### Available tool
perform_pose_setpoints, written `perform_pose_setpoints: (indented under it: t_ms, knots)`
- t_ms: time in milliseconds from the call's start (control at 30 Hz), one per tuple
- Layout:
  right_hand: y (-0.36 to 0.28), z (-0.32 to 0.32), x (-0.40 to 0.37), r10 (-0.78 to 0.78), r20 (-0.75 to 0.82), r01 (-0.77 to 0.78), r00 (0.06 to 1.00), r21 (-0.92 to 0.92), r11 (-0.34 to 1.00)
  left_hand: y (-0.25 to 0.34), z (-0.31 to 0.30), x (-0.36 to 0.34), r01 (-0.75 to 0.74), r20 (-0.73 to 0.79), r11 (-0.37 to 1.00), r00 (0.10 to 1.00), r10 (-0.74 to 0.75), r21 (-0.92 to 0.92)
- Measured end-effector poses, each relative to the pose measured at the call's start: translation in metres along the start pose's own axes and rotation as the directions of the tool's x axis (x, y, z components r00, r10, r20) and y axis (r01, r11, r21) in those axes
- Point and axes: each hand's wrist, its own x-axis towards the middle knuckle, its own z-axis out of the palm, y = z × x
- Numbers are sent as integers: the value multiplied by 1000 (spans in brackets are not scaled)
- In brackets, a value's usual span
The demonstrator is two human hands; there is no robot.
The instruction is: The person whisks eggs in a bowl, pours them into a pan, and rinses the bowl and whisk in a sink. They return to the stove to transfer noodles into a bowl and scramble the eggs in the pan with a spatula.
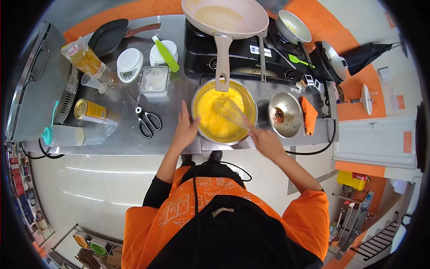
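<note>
A steel mixing bowl (253, 99) of beaten yellow egg (215, 121) stands at the counter's front edge. My right hand (265, 141) is closed around the handle of a whisk (231, 112), its wires down in the egg and slightly blurred. At the bowl's left side is my left hand (185, 126), fingers stretched out and thumb tip right at the rim. A frying pan's pale handle (222, 60) reaches over the far rim. Left of my left hand lie black-and-white scissors (145, 121), partly open.
Above the bowl, a large pink frying pan (251, 20) sits on the black stove (197, 49). To the right are a stained steel bowl (285, 115) and an orange cloth (309, 115). Scales (130, 65), a clear container (154, 80) and a yellow can (89, 110) occupy the left.
</note>
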Motion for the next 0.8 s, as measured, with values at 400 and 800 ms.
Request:
perform_pose_setpoints:
  t_ms: [400,800]
  knots:
    - [22,-3,9,-37,-32,34,999,-84,996,8,-1,-7,29,90,993,996,-19,-114]
    - [17,-11,10,-58,46,62,997,-94,994,46,-11,3,385,278,884,909,-312,-267]
